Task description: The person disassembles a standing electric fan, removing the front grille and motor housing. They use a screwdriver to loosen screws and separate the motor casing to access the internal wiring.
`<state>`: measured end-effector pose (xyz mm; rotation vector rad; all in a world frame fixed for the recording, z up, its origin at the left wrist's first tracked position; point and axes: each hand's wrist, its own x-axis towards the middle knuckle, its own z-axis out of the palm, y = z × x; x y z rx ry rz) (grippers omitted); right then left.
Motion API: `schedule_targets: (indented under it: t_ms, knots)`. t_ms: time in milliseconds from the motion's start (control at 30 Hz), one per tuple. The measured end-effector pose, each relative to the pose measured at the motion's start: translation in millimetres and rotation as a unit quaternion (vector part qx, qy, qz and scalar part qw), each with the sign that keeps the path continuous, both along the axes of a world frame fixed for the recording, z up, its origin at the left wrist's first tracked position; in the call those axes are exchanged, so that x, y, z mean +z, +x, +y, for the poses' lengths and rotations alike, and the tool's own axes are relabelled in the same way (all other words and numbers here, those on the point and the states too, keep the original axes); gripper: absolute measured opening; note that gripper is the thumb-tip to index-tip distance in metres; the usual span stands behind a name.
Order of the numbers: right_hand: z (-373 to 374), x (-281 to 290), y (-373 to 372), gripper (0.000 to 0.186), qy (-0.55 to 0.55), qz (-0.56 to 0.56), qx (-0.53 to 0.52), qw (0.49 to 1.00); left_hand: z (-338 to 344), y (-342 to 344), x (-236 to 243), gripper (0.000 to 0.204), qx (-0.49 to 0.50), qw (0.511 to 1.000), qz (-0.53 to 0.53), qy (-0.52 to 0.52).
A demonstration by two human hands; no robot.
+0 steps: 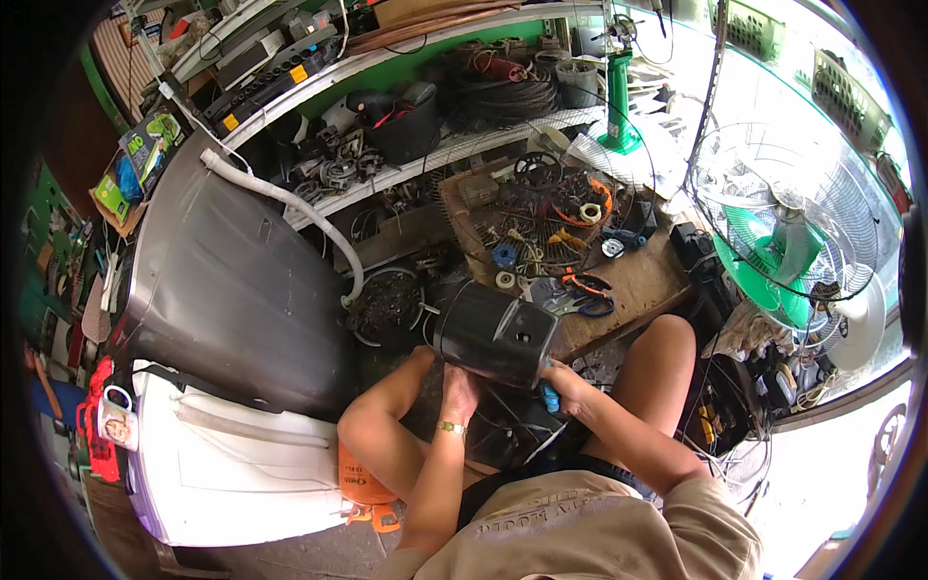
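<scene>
Over my lap is a black cylindrical housing (478,327), probably a fan's motor cover, lying on its side with a thin shaft sticking out at its left end. My left hand (459,389) grips it from underneath; its fingers are partly hidden. At the lower right end, my right hand (572,389) is closed around a blue-handled tool (549,395), whose tip is hidden by the housing. Just beyond stands a low wooden table (633,290), holding scissors (590,298) with orange and dark handles, a white ring (591,213) and a wire fan grille with loose parts.
A standing fan (773,242) with green blades is at the right. Left of me are a grey metal cabinet (232,290) and a white box (242,474) bearing a mug (118,418). Shelves (454,150) with cables and tools run along the back. A dark bucket (387,304) stands beyond my left knee.
</scene>
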<state>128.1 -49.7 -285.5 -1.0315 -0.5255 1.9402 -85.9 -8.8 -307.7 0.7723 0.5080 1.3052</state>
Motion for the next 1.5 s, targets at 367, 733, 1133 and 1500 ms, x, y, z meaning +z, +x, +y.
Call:
schedule_targets:
  t_ms: [367, 733, 1133, 1500]
  knots:
    - [5.3, 22.0, 29.3, 0.026, 0.038, 0.011, -0.178, 0.983, 43.1, 44.7, -3.7, 0.069, 0.032, 0.998, 0.054, -0.020]
    - [-4.0, 5.0, 72.7, 0.023, 0.122, -0.182, -0.163, 0.962, 37.5, 65.9, 11.7, 0.063, 0.159, 0.933, 0.317, 0.067]
    - [-72.4, 112.9, 119.8, 0.045, 0.352, -0.589, -0.005, 0.728, 57.1, 54.1, 91.6, 0.061, 0.152, 0.706, 0.558, 0.408]
    - [-58.3, 121.5, 111.6, 0.038, 0.361, -0.662, 0.015, 0.657, 60.6, 61.0, 86.4, 0.060, 0.113, 0.756, 0.527, 0.371]
